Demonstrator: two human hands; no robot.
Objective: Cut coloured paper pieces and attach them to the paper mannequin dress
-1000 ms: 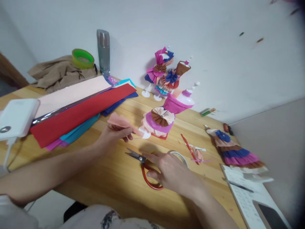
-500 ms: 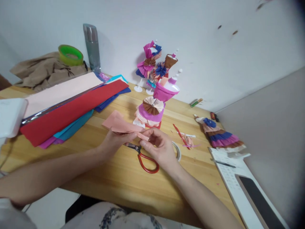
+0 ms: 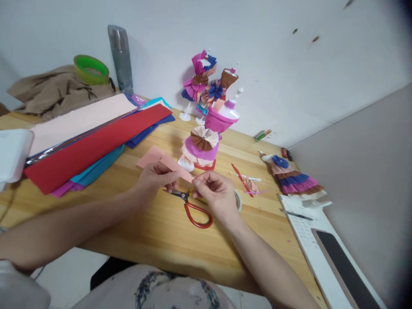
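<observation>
Between my two hands a strip of peach-pink crepe paper [image 3: 177, 166] is stretched out. My left hand [image 3: 155, 178] pinches its left part, and the fingertips of my right hand [image 3: 216, 194] grip its right end. A wider peach-pink sheet [image 3: 148, 156] lies just beyond my left hand; whether it joins the strip I cannot tell. Scissors with red handles [image 3: 209, 223] rest on the table below the strip, partly hidden by my hands. Behind my right hand a tape roll [image 3: 238, 201] shows only its edge. A small dress form in a magenta paper dress [image 3: 204, 150] stands just beyond the strip.
Red crepe paper [image 3: 99, 146] and other coloured sheets lie at left. A bottle [image 3: 120, 58] and green tape roll [image 3: 92, 69] stand behind them. More dressed forms [image 3: 200, 81] stand by the wall. Paper scraps [image 3: 249, 182], a layered paper dress [image 3: 294, 180] and a white board [image 3: 322, 240] are at right.
The paper between my hands has gone from bunched and folded to a flat, taut strip. My right hand has turned slightly, and the view has shifted a little.
</observation>
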